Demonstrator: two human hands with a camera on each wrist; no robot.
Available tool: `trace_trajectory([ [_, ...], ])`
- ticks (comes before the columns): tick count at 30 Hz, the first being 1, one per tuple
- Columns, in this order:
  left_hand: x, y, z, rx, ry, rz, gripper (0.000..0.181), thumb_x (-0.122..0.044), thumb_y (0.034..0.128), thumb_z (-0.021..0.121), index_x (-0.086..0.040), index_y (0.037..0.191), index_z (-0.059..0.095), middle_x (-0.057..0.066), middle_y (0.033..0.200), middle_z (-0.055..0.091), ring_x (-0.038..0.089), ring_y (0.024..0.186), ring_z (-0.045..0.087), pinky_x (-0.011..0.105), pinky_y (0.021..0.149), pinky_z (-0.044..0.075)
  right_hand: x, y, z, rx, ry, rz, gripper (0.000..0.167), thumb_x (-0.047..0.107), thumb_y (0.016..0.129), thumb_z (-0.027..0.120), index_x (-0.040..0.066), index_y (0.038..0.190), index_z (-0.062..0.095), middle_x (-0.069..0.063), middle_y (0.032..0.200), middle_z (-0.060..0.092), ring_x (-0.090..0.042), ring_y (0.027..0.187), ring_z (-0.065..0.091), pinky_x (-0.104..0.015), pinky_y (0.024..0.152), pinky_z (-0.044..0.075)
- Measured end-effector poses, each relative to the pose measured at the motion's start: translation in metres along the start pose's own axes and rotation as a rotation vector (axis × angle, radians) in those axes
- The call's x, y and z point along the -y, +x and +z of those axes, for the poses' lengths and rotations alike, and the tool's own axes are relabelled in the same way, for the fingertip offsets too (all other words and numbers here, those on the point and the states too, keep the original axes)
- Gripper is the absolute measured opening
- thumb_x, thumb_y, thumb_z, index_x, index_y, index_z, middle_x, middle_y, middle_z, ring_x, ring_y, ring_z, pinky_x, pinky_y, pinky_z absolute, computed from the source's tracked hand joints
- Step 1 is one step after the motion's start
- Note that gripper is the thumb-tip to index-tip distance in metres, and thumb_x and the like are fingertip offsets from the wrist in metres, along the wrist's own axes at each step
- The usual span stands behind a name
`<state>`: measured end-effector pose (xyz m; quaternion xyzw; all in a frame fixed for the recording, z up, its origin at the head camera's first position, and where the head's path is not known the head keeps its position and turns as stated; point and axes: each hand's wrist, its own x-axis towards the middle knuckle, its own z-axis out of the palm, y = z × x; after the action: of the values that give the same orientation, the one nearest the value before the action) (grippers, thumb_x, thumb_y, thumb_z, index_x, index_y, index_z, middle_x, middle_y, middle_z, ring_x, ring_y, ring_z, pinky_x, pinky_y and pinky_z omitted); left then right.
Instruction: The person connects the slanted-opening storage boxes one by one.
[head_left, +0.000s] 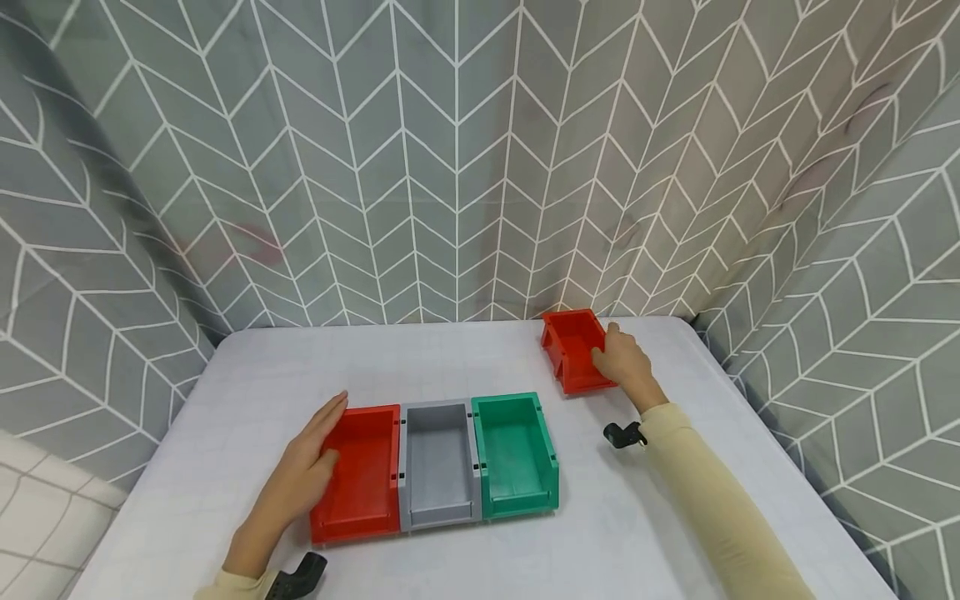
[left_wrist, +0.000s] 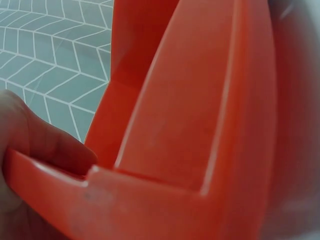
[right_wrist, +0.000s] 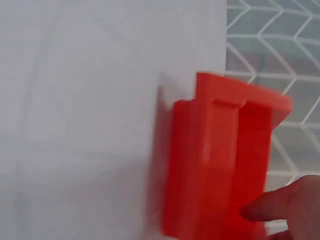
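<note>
Three bins stand side by side: a left red bin, a grey bin and a green bin. My left hand holds the red bin's left wall, fingers along the outside and thumb over the rim. In the left wrist view that red bin fills much of the picture, the left hand at its edge. At the back right, my right hand grips the right wall of another red bin, thumb inside. The right wrist view shows this bin and part of the right hand.
A white-covered table lies under the bins. Behind it and at both sides hangs a grey curtain with white lines. Black devices are worn at the left wrist and right wrist.
</note>
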<state>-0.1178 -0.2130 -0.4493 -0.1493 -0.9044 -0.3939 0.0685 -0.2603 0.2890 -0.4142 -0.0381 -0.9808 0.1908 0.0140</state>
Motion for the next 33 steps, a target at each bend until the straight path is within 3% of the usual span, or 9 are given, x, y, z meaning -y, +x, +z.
trace_trajectory([
  [4, 0.0, 0.002, -0.003, 0.002, -0.005, -0.007, 0.075, 0.012, 0.091, 0.055, 0.0, 0.161, 0.033, 0.02, 0.165, 0.032, 0.045, 0.148, 0.032, 0.065, 0.107, 0.038, -0.016, 0.005, 0.007, 0.014, 0.085, -0.01, 0.033, 0.011, 0.098, 0.051, -0.015, 0.117, 0.056, -0.028, 0.101, 0.065, -0.038, 0.084, 0.063, -0.049, 0.072, 0.056],
  [8, 0.0, 0.002, -0.006, 0.009, 0.003, -0.017, 0.075, 0.011, 0.0913, 0.057, -0.001, 0.161, 0.033, 0.02, 0.165, 0.031, 0.045, 0.148, 0.031, 0.066, 0.107, 0.039, -0.021, 0.0, 0.009, -0.074, 0.137, -0.093, 0.027, 0.009, 0.097, 0.052, -0.013, 0.108, 0.063, -0.023, 0.092, 0.067, -0.037, 0.08, 0.061, -0.048, 0.071, 0.054],
  [12, 0.001, 0.001, -0.007, 0.006, 0.007, -0.025, 0.075, 0.012, 0.0915, 0.057, -0.002, 0.161, 0.033, 0.021, 0.165, 0.031, 0.045, 0.148, 0.031, 0.066, 0.107, 0.038, -0.017, -0.016, 0.007, -0.169, 0.202, -0.158, 0.023, 0.008, 0.097, 0.053, -0.012, 0.104, 0.064, -0.021, 0.085, 0.067, -0.036, 0.073, 0.06, -0.044, 0.064, 0.053],
  [19, 0.003, 0.0, -0.009, -0.008, 0.014, -0.028, 0.074, 0.011, 0.0917, 0.058, -0.002, 0.161, 0.035, 0.022, 0.163, 0.033, 0.046, 0.147, 0.034, 0.067, 0.105, 0.04, -0.001, -0.051, 0.001, -0.27, 0.284, -0.233, 0.023, 0.008, 0.099, 0.056, -0.01, 0.109, 0.066, -0.021, 0.086, 0.07, -0.03, 0.066, 0.062, -0.039, 0.058, 0.056],
  [33, 0.005, -0.002, -0.01, 0.0, 0.046, -0.064, 0.069, 0.01, 0.0926, 0.055, 0.0, 0.159, 0.037, 0.025, 0.16, 0.036, 0.049, 0.143, 0.037, 0.067, 0.104, 0.04, 0.015, -0.115, -0.006, -0.245, 0.356, -0.234, 0.026, 0.006, 0.1, 0.062, -0.01, 0.12, 0.066, -0.025, 0.1, 0.073, -0.029, 0.069, 0.07, -0.045, 0.063, 0.063],
])
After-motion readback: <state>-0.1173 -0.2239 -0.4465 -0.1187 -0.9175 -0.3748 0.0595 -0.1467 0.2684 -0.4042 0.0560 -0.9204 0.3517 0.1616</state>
